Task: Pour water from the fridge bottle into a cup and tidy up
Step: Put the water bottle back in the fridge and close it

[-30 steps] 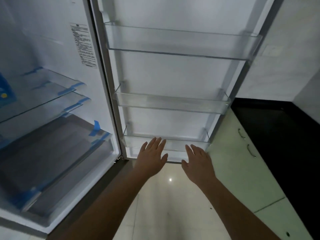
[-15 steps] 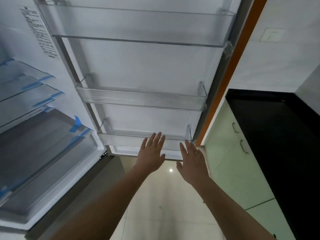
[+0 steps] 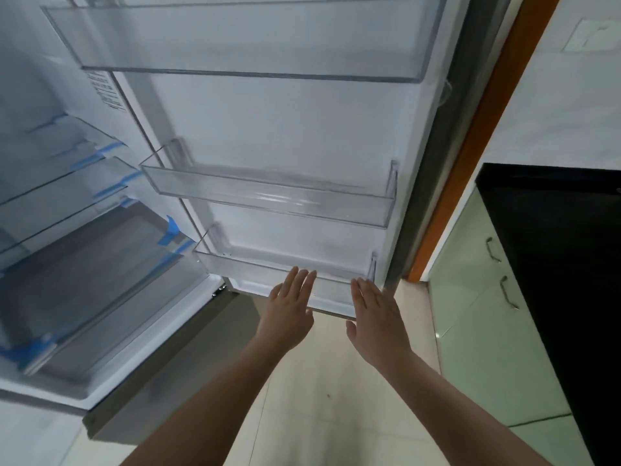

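Nearest in the frame, my two forearms rise from the bottom edge toward the centre. My left hand (image 3: 289,311) and right hand (image 3: 376,312) are both flat, fingers straight and together, holding nothing; the fingertips sit at the front lip of the lowest door bin (image 3: 255,269), though I cannot tell whether they press it or hover just short.

Compared with a second ago, the fridge door (image 3: 285,129) fills far more of the view and the cabinet interior has slid off to the left, while an orange edge (image 3: 484,136) now shows along the door's right side. The hands keep the same flat pose low on the door. I read that as the door being pushed closed, which would suit the tidy-up end of the task, but that is my judgement only.

Containers next: the lowest bin is clear plastic and shows nothing inside. The middle door bin (image 3: 268,196), centre frame, also looks empty, as does the top door bin (image 3: 235,38) across the upper frame. At the left, the glass shelves (image 3: 57,183) with blue tape and the drawer (image 3: 100,280) below show no contents either.

The bottle and the cup are nowhere in view. The black countertop (image 3: 554,264) at right, above pale green cupboards (image 3: 477,314), shows neither.
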